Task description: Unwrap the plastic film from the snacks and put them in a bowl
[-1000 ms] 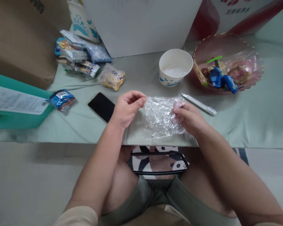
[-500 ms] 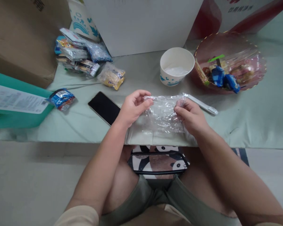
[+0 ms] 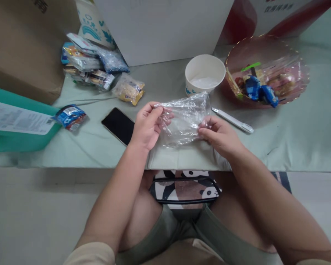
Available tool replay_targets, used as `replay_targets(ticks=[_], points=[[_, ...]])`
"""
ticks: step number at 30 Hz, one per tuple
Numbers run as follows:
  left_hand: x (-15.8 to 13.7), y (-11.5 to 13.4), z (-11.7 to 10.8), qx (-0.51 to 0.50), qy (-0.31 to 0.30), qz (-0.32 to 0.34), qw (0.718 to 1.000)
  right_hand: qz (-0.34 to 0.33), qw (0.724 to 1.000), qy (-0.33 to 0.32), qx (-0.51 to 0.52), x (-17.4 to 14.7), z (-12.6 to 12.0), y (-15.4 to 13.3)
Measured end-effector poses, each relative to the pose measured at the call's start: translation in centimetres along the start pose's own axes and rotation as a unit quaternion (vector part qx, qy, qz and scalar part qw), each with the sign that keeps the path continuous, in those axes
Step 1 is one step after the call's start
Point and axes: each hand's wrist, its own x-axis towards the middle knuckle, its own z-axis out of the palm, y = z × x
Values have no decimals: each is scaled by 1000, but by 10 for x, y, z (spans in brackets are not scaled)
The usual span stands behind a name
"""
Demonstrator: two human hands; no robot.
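Note:
A crinkled sheet of clear plastic, perhaps a bag point(image 3: 183, 119), is stretched between my two hands above the table's front part. My left hand point(image 3: 149, 125) pinches its left edge between thumb and fingers. At the lower right edge, my right hand point(image 3: 219, 134) has its thumb and fingers closed on the plastic. Just behind it stands a white paper cup point(image 3: 205, 73) with a blue pattern and something whitish inside. To the right of the cup lies a white utility knife point(image 3: 233, 120). A black phone point(image 3: 118, 125) lies left of my left hand.
A pink gold-rimmed bowl point(image 3: 292, 99) with wrapped snacks stands at the right. Packaged snacks point(image 3: 91, 60) are piled at the back left, near a cardboard box point(image 3: 24, 48). A white box point(image 3: 165, 29) stands behind; a green holder point(image 3: 22, 141) and a blue snack packet point(image 3: 71, 117) are left.
The plastic has been raised and spread, its upper right corner now reaching up in front of the cup. My left hand has moved left and slightly up; my right hand has shifted slightly left.

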Motion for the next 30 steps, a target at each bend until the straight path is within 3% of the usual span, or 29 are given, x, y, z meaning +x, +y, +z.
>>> replay_targets(ticks=[2, 4, 7, 9, 11, 14, 17, 22, 26, 30], points=[[1, 2, -5, -2, -34, -30, 999, -12, 997, 51, 55, 1, 0, 2], [1, 3, -12, 17, -125, -105, 986, -23, 993, 79, 81, 1, -1, 3], [-1, 4, -18, 80, -257, -220, 938, -24, 996, 55, 70, 0, -2, 4], [-4, 2, -17, 127, -297, -237, 916, -16, 997, 36, 72, 0, -3, 4], [-7, -2, -11, 159, -303, -205, 917, -26, 992, 59, 108, 1, -4, 4], [-9, -9, -3, 151, -251, -137, 946, -56, 977, 108, 176, 5, -5, 2], [-9, -13, 3, 120, -218, -108, 963, -23, 978, 77, 190, 4, -3, 1], [-9, -15, 6, 135, -210, -96, 963, 14, 995, -25, 100, -3, 5, 1], [-10, -10, 2, 159, -196, -107, 962, 4, 1000, -6, 7, -5, 5, -1], [-11, -6, -1, 129, -233, -126, 956, -18, 1000, 17, 5, -6, 2, -1]])
